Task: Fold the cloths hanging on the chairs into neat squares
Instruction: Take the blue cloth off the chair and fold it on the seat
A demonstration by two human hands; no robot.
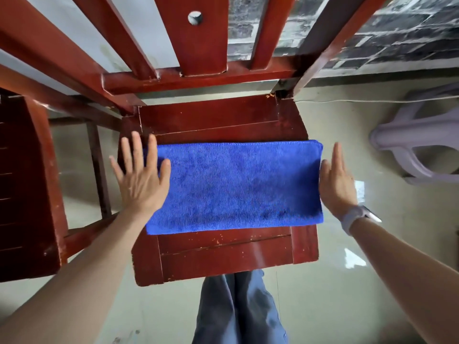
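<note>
Grip-wise nothing held yet; left hand (142, 176) flat with fingers spread, resting on the left end of the blue cloth (236, 187); right hand (336, 177) straight-fingered and edge-on, right against the cloth's right end, pinching nothing. Cloth lying on the wooden chair seat (223, 254), already down to a long rectangle, far edge looking like the fold; right end just about level with the seat's right edge. Probably lining up for the next fold, left end over right, to get a square. Risks from here: grabbing only the top layer so the layers shear and corners stop matching; dragging the fluffy pile across the glossy seat and skewing it; nudging the right end off the seat toward the floor (372, 269).
</note>
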